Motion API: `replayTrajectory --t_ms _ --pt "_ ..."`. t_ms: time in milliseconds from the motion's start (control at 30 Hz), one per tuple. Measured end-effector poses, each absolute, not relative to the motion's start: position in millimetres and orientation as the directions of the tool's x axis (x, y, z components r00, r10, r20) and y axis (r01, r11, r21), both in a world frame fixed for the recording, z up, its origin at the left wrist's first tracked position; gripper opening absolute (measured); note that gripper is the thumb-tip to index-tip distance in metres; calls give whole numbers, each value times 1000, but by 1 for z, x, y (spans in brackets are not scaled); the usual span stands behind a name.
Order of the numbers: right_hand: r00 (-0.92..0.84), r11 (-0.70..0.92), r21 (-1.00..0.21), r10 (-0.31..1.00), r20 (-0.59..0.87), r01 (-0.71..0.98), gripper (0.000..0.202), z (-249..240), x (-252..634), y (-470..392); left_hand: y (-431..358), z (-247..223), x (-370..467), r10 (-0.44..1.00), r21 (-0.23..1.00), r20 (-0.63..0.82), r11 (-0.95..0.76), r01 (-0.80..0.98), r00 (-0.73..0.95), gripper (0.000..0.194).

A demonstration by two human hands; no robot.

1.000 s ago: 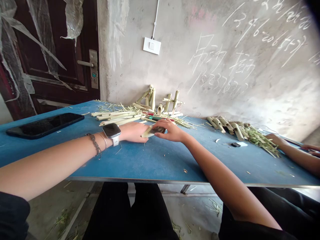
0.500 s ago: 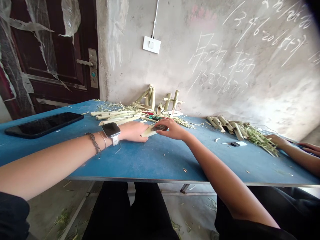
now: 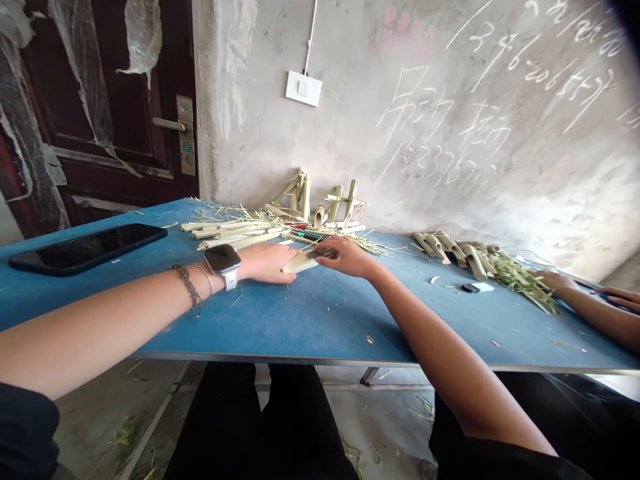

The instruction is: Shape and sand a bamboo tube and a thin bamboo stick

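Note:
My left hand (image 3: 270,262), with a watch at its wrist, is closed on a short, pale cut stalk piece (image 3: 300,262) held low over the blue table. My right hand (image 3: 347,257) is curled at the stalk's other end, thumb and fingers pinching a small dark flat object (image 3: 327,253). The fingers partly cover that object, so its kind is unclear. Just behind both hands lie several pale peeled stalks (image 3: 235,233) and a heap of thin shavings (image 3: 250,219).
A black phone (image 3: 90,248) lies on the blue table (image 3: 280,327) at left. Stalk constructions (image 3: 345,203) stand against the wall. To the right are cut stalk pieces (image 3: 453,250), green shavings (image 3: 520,280) and a small black-and-white item (image 3: 477,288). Another person's hand (image 3: 555,281) rests farther right.
My right hand has shifted very slightly along the stalk, with the dark object tilted a little differently. My left hand stays in place.

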State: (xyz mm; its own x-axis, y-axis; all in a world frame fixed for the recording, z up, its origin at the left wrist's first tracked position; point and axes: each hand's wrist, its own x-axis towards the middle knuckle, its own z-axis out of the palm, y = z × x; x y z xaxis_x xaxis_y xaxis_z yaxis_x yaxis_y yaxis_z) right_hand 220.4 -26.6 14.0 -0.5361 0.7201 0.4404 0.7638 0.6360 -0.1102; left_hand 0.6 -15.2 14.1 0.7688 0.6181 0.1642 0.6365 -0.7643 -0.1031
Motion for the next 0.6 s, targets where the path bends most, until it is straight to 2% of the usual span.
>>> replayTrajectory --t_ms 100,267,333,500,600 --pt "-487 582 -87 745 456 808 25 12 224 -25 -14 13 1 617 -115 163 -763 636 769 37" --pt "-662 753 -210 652 370 624 29 17 217 -33 -17 14 0 603 -90 168 -778 621 780 35" --pt "-682 768 -227 638 359 599 30 18 216 -33 -18 15 0 606 -79 168 -778 623 778 35" --pt "-519 606 -91 741 426 790 27 15 226 -25 -17 15 1 627 -99 157 -759 644 763 37" --pt "-517 607 -89 736 436 790 27 14 226 -25 -17 15 1 628 -112 155 -756 645 763 37"
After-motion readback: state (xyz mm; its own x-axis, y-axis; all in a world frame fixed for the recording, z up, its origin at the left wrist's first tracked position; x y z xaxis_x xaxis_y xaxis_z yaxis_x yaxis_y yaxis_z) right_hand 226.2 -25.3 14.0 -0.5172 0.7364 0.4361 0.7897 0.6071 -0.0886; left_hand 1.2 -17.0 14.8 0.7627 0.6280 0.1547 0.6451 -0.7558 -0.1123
